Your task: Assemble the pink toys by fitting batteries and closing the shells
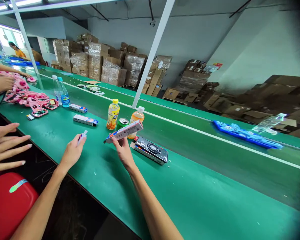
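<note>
My left hand (pixel 72 151) is closed around a small white tube (pixel 82 136), its narrow end pointing up; the fingers hide most of it. In my right hand (pixel 123 151) I grip a slim printed carton (pixel 127 130) from below, held up at a tilt above the green bench. Its left end looks open. Two similar cartons, a nearer one (pixel 85 120) and a farther one (pixel 78 108), lie on the bench beyond my left hand. Just right of my right hand, a black device with a round dial (pixel 152 148) rests on an opened box.
Behind the carton stand a yellow drink bottle (pixel 113 115), a green can (pixel 123 123) and an orange bottle (pixel 137 116). Pink cases (pixel 37 100) are piled left, near a co-worker's spread hand (pixel 7 146). A blue tray (pixel 245 134) sits on the conveyor (pixel 190 140).
</note>
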`<action>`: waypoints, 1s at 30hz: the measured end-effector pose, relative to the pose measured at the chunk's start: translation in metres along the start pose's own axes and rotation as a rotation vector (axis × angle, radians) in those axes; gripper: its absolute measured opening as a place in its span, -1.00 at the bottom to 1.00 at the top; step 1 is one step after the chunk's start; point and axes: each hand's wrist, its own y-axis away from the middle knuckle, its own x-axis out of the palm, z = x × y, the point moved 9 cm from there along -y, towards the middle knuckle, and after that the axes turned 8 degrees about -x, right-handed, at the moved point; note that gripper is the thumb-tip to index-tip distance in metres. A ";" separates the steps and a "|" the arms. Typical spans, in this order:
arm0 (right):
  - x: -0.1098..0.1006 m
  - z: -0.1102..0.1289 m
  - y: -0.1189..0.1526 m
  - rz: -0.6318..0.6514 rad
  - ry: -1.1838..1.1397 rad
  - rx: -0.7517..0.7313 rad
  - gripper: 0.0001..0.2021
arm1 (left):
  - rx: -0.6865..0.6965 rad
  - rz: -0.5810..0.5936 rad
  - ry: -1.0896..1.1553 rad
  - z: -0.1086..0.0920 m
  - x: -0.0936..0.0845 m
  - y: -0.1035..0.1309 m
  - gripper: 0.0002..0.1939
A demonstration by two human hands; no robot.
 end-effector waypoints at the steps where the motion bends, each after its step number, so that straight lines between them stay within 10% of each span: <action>1: -0.001 0.004 -0.003 -0.021 -0.013 -0.004 -0.46 | 0.004 0.008 -0.019 -0.002 0.003 -0.002 -0.62; 13: 0.005 -0.003 -0.010 -0.020 0.101 0.195 -0.54 | 0.080 0.167 0.052 -0.023 0.064 0.019 -0.45; 23: -0.030 0.016 0.007 -0.036 0.711 0.190 -0.66 | 0.130 -0.060 -0.417 -0.015 -0.006 0.005 -0.62; 30: -0.042 0.025 0.041 0.139 1.086 0.161 -0.73 | 0.290 0.081 -0.754 0.005 0.022 0.003 -0.74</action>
